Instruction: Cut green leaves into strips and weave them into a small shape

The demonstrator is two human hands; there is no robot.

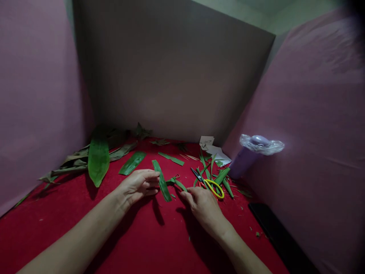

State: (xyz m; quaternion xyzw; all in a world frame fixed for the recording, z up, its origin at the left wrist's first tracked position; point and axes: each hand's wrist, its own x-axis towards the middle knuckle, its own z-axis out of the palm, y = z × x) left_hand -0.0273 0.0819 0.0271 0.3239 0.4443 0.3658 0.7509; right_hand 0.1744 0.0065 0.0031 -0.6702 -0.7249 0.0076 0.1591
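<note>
In the head view, my left hand (141,183) has its fingers closed around one side of a flat green leaf strip (162,183), held upright above the red cloth. My right hand (203,203) pinches the end of a narrow, curved green leaf strip (180,185). The far end of that narrow strip reaches towards the wider one; whether they touch, I cannot tell. Just beyond my right hand lie scissors (196,174) with yellow handles, their blades slightly apart, among cut leaf pieces (222,176).
Large leaves, one broad and green (98,161), lie at the back left. A cut leaf piece (132,163) and a thin strip (171,158) rest behind my hands. White papers (219,155), a purple bin (245,160) with a plastic liner and a black flat object (278,232) stand right.
</note>
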